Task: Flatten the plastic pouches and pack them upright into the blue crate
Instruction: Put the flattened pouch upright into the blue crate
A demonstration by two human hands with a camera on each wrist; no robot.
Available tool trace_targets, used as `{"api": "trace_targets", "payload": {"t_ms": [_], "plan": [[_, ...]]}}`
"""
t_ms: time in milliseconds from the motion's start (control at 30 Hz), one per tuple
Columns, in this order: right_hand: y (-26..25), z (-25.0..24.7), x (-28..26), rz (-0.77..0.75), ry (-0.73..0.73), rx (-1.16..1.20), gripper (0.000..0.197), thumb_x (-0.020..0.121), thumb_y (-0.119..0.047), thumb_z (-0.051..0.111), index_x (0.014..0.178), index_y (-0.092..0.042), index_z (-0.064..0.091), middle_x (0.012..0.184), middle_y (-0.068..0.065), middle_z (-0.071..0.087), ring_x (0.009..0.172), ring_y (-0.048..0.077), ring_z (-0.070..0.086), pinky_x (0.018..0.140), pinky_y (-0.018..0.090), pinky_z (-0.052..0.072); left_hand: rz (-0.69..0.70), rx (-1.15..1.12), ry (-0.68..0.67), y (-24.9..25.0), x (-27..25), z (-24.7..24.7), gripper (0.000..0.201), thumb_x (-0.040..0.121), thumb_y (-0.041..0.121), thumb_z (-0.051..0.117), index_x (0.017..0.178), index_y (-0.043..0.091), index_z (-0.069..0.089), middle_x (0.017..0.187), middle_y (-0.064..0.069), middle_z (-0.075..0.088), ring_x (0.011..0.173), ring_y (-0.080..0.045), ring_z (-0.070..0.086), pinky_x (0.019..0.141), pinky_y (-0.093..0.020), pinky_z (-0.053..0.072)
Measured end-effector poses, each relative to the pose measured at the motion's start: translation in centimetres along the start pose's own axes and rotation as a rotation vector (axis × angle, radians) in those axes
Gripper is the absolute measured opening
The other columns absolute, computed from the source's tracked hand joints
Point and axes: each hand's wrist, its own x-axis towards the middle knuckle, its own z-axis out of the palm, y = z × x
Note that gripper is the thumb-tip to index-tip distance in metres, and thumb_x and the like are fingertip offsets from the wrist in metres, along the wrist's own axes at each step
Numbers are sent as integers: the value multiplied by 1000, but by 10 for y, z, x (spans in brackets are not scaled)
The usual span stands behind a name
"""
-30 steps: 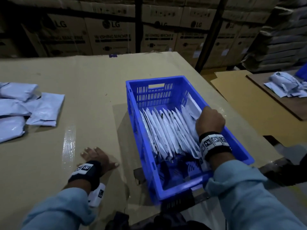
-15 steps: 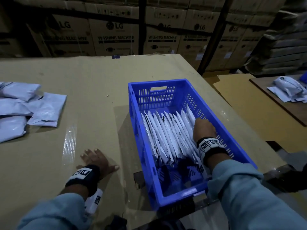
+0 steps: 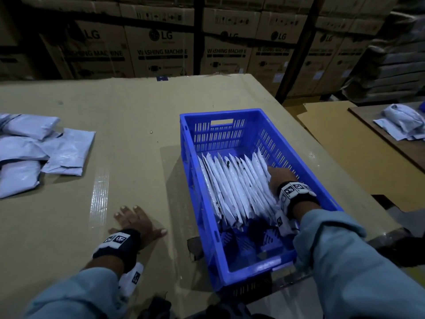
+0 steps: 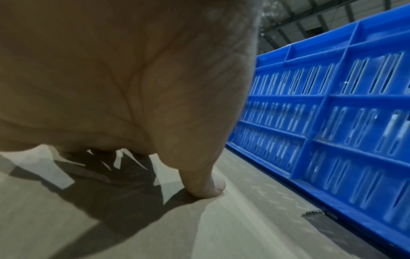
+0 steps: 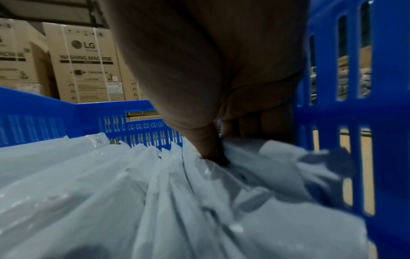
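Observation:
A blue slatted crate (image 3: 220,116) stands on the cardboard-covered table (image 3: 128,107). Several flat white pouches (image 3: 234,187) stand on edge in a row inside it, leaning toward the near end. My right hand (image 3: 279,177) is down in the crate at the far right end of the row. In the right wrist view my thumb (image 5: 214,154) presses into the last pouch (image 5: 272,163), with the fingers curled behind it near the crate wall (image 5: 388,122). My left hand (image 3: 135,218) lies flat and empty on the table left of the crate (image 4: 332,105), thumb (image 4: 206,184) touching the cardboard.
A loose pile of puffy white pouches (image 3: 34,153) lies at the table's left edge. Another pile (image 3: 402,123) sits on a separate table at the right. Stacked cardboard boxes (image 3: 161,51) line the back. The crate's far half holds no pouches.
My right hand has lowered the pouch it held above the row down into the crate at the row's far end. The left hand has stayed put.

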Motion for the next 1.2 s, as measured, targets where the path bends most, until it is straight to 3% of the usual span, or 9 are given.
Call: {"api": "trace_targets", "payload": {"t_ms": [67, 167, 267, 333, 400, 600, 667, 1100, 1200], "plan": [[-1, 1, 3, 2, -57, 55, 80, 97, -11, 50, 164, -18, 7, 150, 20, 50, 126, 38, 57, 91, 42, 57, 1, 2, -2, 0, 1, 0, 139, 76, 87, 54, 155, -2, -18, 159, -37, -22, 148, -58, -12, 116, -73, 16], [3, 2, 7, 22, -102, 146, 78, 97, -9, 47, 164, -19, 10, 160, 18, 37, 133, 37, 53, 91, 39, 53, 4, 9, 4, -1, 2, 0, 139, 76, 88, 53, 155, -2, -18, 159, -38, -22, 148, -59, -11, 116, -73, 16], [7, 4, 6, 11, -91, 282, 68, 102, -16, 48, 163, -21, 18, 165, 11, 30, 143, 34, 42, 107, 41, 46, 3, 8, 2, -1, 5, 1, 140, 76, 88, 53, 155, -2, -18, 159, -38, -22, 148, -59, -11, 116, -73, 16], [11, 7, 7, -27, -80, 396, 60, 105, -26, 49, 161, -23, 26, 165, 8, 30, 148, 34, 35, 115, 42, 37, 1, 11, 4, 0, 5, 2, 139, 76, 89, 51, 155, -3, -18, 158, -38, -21, 148, -59, -11, 116, -73, 16], [13, 9, 8, -38, -75, 438, 59, 105, -28, 50, 160, -25, 30, 163, 8, 35, 145, 35, 39, 113, 42, 39, -2, 17, 5, 0, 4, 2, 138, 77, 89, 50, 155, -3, -17, 158, -39, -20, 148, -59, -10, 116, -72, 16], [4, 16, 5, -12, -101, 444, 65, 108, -51, 34, 163, -21, 16, 168, 8, 21, 152, 34, 27, 122, 42, 26, -4, 10, -1, 1, 2, 0, 138, 77, 89, 51, 155, -2, -18, 158, -38, -24, 147, -59, -12, 117, -72, 14], [0, 18, 5, -35, -91, 401, 71, 106, -54, 36, 164, -19, 13, 168, 9, 19, 152, 34, 27, 122, 43, 27, -4, 9, -4, 1, 1, 0, 138, 77, 88, 50, 155, -2, -18, 158, -38, -24, 147, -59, -12, 117, -72, 13], [-20, 21, -6, -136, 7, 333, 68, 107, -47, 38, 162, -12, 16, 161, 21, 34, 144, 39, 40, 116, 47, 36, -1, 7, -5, -1, 8, 4, 140, 76, 90, 48, 154, -5, -19, 156, -41, -24, 146, -62, -13, 117, -72, 13], [-22, 25, -4, -116, 35, 327, 73, 106, -47, 40, 162, -11, 10, 150, 26, 46, 131, 42, 52, 104, 47, 45, 5, 7, -7, 1, 5, 3, 138, 78, 88, 49, 154, -4, -20, 156, -40, -25, 146, -61, -13, 117, -72, 12]]}}
